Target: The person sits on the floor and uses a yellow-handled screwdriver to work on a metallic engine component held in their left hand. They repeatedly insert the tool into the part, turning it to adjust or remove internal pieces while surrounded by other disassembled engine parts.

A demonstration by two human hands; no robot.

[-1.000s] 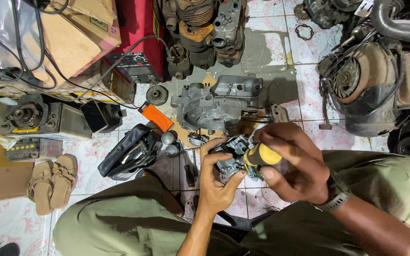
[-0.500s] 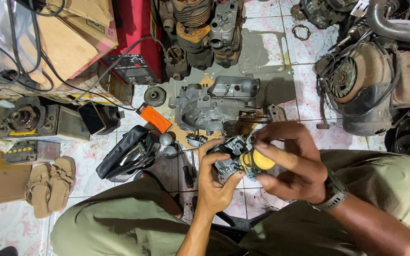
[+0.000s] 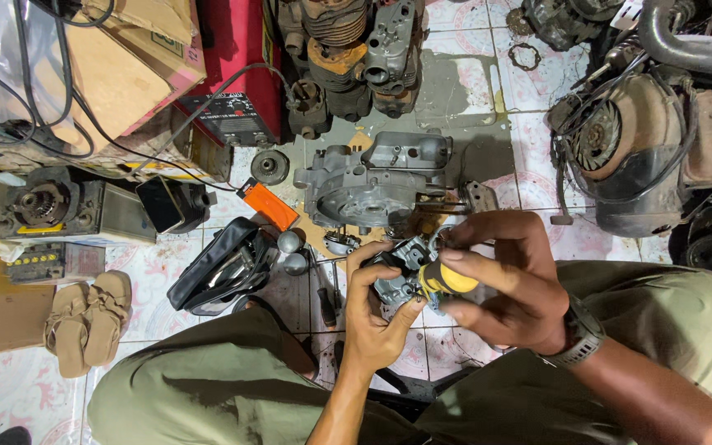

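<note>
The grey engine casing (image 3: pixel 377 183) lies on the tiled floor; just below it, above the person's lap, sits the small grey metal part (image 3: pixel 397 276), dull, lumpy and blackened in places. The left hand (image 3: pixel 377 317) is closed around its lower side. The right hand (image 3: pixel 508 284) grips a yellow-handled screwdriver (image 3: pixel 448 278) set against the part. Since half a second ago the part, hands and tool have scarcely shifted below the casing.
</note>
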